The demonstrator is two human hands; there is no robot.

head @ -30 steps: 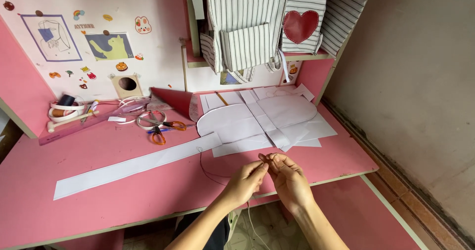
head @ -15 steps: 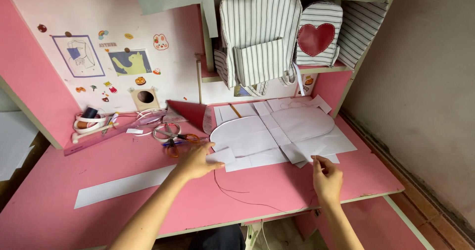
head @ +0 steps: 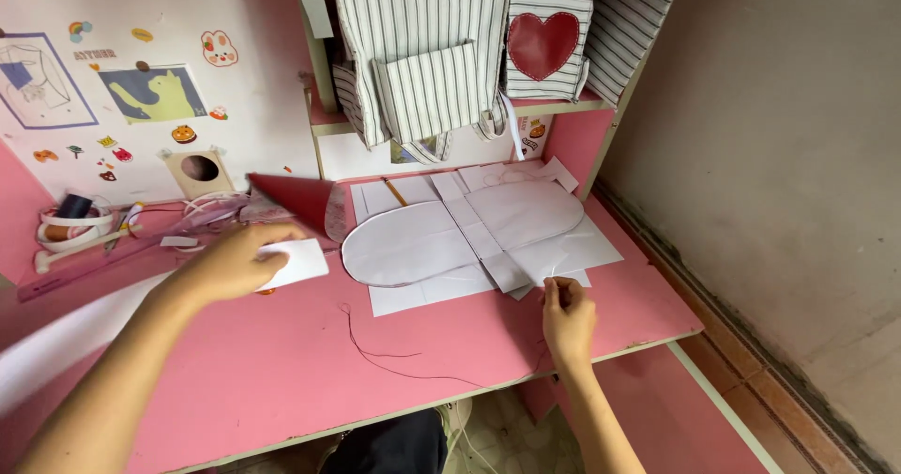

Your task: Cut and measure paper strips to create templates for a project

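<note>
Two hands work apart on our pink table (head: pixel 282 380): left hand (head: pixel 235 263) grips a white paper piece (head: pixel 298 260) left of the pale oval pattern (head: pixel 413 244), right hand (head: pixel 566 316) pinches dark thread (head: pixel 394 354), nothing stitched yet.

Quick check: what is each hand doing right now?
Left hand: closed on a white paper piece.
Right hand: fingertips pinched on the end of the dark thread.

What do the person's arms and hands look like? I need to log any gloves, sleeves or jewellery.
Both forearms are bare up to the frame edge, with no sleeves in view. The left hand and right hand wear no gloves. No rings, watch or bracelets are visible. The left hand is motion-blurred, so fine detail there is uncertain.
</note>
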